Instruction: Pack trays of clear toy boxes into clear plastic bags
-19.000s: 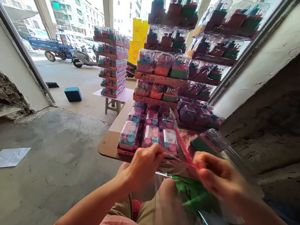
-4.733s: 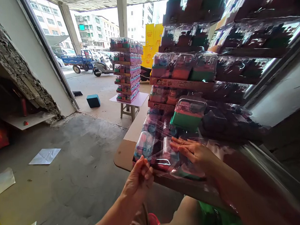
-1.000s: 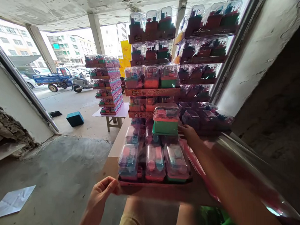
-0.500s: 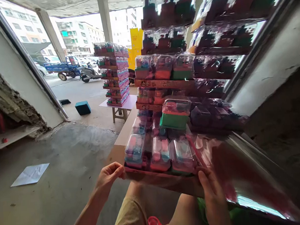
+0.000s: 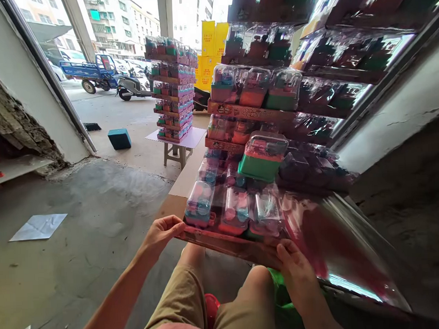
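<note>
In front of me a shallow cardboard display tray (image 5: pixel 223 246) holds several small clear-lidded boxes with pink, blue and green parts (image 5: pixel 200 202). Its front left corner is pinched between the thumb and fingers of my left hand (image 5: pixel 166 233). At the front right, my right hand (image 5: pixel 297 268) grips the same edge, thumb on top. A larger green box with a clear lid (image 5: pixel 260 166) rests on top of the boxes toward the back. Glossy transparent plastic film (image 5: pixel 339 241) spreads from the tray's right side, past my right hand.
Stacked trays of wrapped boxes (image 5: pixel 253 112) rise behind the tray and to the right. Another stack (image 5: pixel 174 91) stands on a stool (image 5: pixel 179 154) farther off. On the floor at left are a blue block (image 5: pixel 119 139) and a paper sheet (image 5: pixel 38 227). Yellow cartons (image 5: pixel 210 51) stand behind.
The view has tilted down and shifted slightly. Both hands stay at the tray's front edge, and my right hand shows a little farther left. The green box keeps its place on the others.
</note>
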`<state>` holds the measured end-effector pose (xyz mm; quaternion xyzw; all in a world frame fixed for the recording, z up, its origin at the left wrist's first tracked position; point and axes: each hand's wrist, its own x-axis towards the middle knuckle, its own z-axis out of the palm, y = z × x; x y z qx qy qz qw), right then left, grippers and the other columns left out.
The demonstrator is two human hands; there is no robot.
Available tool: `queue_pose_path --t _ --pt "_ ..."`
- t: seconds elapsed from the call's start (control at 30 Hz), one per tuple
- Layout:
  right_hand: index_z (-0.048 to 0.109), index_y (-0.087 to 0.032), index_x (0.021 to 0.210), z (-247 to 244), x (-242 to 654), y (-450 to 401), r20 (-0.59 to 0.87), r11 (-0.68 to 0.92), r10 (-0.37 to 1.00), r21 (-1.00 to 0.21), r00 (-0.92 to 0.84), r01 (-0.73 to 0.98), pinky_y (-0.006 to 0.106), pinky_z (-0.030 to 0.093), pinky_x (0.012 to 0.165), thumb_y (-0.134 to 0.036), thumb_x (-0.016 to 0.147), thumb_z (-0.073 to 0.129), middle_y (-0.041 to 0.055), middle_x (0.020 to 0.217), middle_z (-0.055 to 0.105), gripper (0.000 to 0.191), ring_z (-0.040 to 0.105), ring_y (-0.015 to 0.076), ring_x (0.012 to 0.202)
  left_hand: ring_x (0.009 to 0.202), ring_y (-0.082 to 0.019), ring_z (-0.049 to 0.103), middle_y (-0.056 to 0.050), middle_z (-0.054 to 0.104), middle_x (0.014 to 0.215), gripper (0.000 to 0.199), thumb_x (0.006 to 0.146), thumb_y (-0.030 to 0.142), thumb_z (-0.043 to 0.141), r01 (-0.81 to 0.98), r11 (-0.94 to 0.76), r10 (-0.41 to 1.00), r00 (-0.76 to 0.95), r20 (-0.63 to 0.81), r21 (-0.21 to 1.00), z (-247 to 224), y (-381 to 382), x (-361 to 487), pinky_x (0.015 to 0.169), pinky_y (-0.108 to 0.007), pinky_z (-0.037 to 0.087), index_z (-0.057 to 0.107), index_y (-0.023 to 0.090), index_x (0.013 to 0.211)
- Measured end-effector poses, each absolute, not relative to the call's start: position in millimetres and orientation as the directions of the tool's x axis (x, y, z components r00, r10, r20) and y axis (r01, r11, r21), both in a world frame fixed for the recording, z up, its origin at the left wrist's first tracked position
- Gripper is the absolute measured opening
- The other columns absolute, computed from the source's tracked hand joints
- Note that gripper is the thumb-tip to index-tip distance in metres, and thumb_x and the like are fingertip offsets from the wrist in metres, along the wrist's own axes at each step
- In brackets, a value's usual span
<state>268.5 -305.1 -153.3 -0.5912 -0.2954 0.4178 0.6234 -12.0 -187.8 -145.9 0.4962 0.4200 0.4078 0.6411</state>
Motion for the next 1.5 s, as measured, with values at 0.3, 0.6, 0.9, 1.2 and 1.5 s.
queue_pose_path --t 0.3,0.6,0.9,1.2,1.5 --pt "0.059 -0.021 0.074 -150 257 -304 -0.088 0.051 0.870 -0.962 0.484 -0.266 0.025 0.042 0.056 -0.047 0.063 0.074 -0.0015 0.066 0.053 0.032 0.049 0.0121 0.061 0.053 -0.010 0.051 -0.001 0.061 0.053 0.039 0.062 0.051 0.071 -0.117 0.156 0.917 0.387 -0.099 0.981 -149 -188 -16 0.056 -0.021 0.040 0.060 0.014 0.061" --pt "0.064 -0.026 0.082 -155 262 -303 -0.251 -0.012 0.862 -0.879 0.441 -0.477 0.024 0.047 0.059 -0.045 0.056 0.078 -0.0004 0.082 0.065 0.036 0.057 0.0126 0.067 0.057 -0.010 0.053 0.000 0.062 0.057 0.032 0.067 0.046 0.069 -0.082 0.139 0.921 0.378 -0.099 0.987 -146 -190 -18 0.061 -0.021 0.043 0.062 0.014 0.065" --pt "0.064 -0.017 0.065 -161 265 -308 -0.132 -0.123 0.785 -0.991 0.605 -0.058 0.023 0.042 0.056 -0.050 0.047 0.078 -0.0011 0.061 0.057 0.040 0.049 0.0122 0.060 0.056 -0.011 0.055 0.000 0.063 0.057 0.035 0.055 0.045 0.076 -0.129 0.187 0.923 0.362 -0.129 0.974 -151 -187 -11 0.059 -0.022 0.046 0.062 0.013 0.062" --pt "0.066 -0.017 0.064 -169 277 -304 0.156 -0.153 0.770 -0.896 0.619 0.416 0.029 0.046 0.066 -0.057 0.059 0.066 0.0068 0.086 0.059 0.040 0.055 0.0221 0.079 0.051 -0.010 0.052 0.001 0.060 0.054 0.030 0.061 0.042 0.071 -0.059 0.033 0.962 0.272 -0.015 0.998 -184 -177 -5 0.052 -0.021 0.042 0.063 0.013 0.063" --pt "0.068 -0.017 0.069 -170 280 -303 0.072 -0.270 0.794 -0.848 0.604 0.456 0.031 0.044 0.056 -0.062 0.060 0.061 0.0062 0.067 0.063 0.047 0.058 0.0239 0.065 0.056 -0.011 0.052 -0.002 0.054 0.064 0.031 0.065 0.046 0.067 0.138 -0.149 0.974 0.191 0.122 0.979 -186 -179 -5 0.052 -0.022 0.043 0.069 0.014 0.063"
